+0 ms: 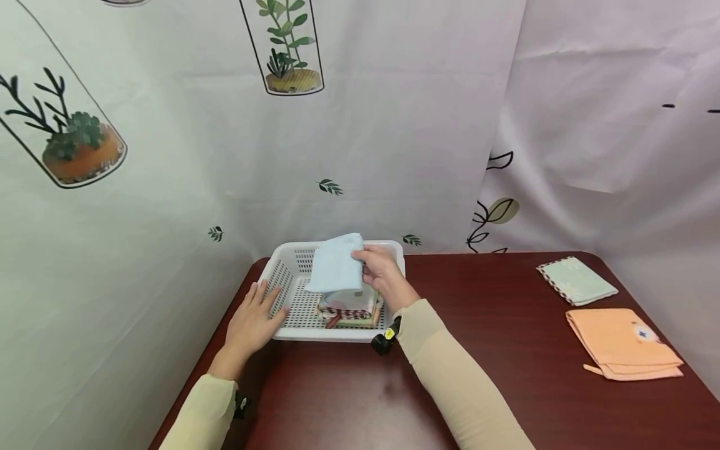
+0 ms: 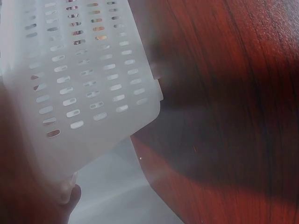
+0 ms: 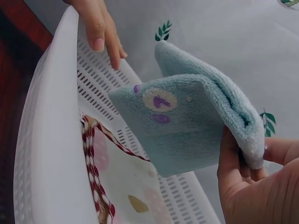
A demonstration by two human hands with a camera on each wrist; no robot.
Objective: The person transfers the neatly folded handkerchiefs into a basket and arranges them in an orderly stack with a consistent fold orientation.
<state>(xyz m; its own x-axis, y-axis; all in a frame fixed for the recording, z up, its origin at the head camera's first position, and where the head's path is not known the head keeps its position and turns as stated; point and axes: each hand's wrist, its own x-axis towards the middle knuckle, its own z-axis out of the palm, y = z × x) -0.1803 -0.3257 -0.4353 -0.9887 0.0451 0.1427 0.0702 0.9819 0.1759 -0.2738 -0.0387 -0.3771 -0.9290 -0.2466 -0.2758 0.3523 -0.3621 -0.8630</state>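
Observation:
My right hand (image 1: 384,270) pinches a folded light blue towel (image 1: 336,265) by its right edge, above a white perforated plastic basket (image 1: 332,335). In the right wrist view, the blue towel (image 3: 182,135) shows a purple and cream motif and thick folded layers. Below it, folded cloths lie stacked in the basket; the top cloth (image 3: 133,186) is pale with a dark red and white braided edge. Spread fingers of my left hand (image 1: 250,322) rest over the basket's left rim. The left wrist view shows the basket's slotted side (image 2: 93,144) close up.
On the right of the dark red wooden table (image 1: 478,325) lie a pale green cloth (image 1: 579,281) with a checked edge and a folded orange towel (image 1: 624,344). A white fabric backdrop (image 1: 394,156) with plant prints hangs behind and beside the table.

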